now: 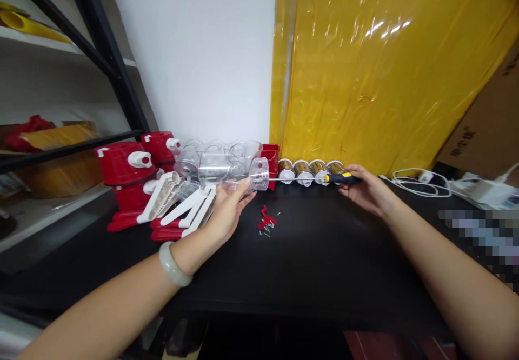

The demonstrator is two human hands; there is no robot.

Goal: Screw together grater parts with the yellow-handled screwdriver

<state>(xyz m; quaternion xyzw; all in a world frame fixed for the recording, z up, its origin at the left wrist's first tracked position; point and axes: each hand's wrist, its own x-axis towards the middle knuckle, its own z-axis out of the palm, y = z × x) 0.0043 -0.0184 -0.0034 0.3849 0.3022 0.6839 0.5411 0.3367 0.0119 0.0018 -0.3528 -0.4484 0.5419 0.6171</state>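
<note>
My left hand (227, 208) is closed around a clear plastic cylinder part (243, 179), holding it just above the black table (316, 273). In my right hand (365, 190) is a screwdriver (338, 178) with a black and yellow handle. Its thin shaft runs left and reaches into the open end of the clear part. A small heap of red clips and tiny screws (266, 222) lies on the table below, between my hands. A pale bangle sits on my left wrist.
Red and white plastic housings (130, 179) and white handles (178, 206) are piled at the left, with more clear parts (219, 152) behind. Several gold-banded rollers (310, 172) line the yellow sheet (385, 68). White cables (421, 181) lie right. A shelf rack (101, 52) stands left.
</note>
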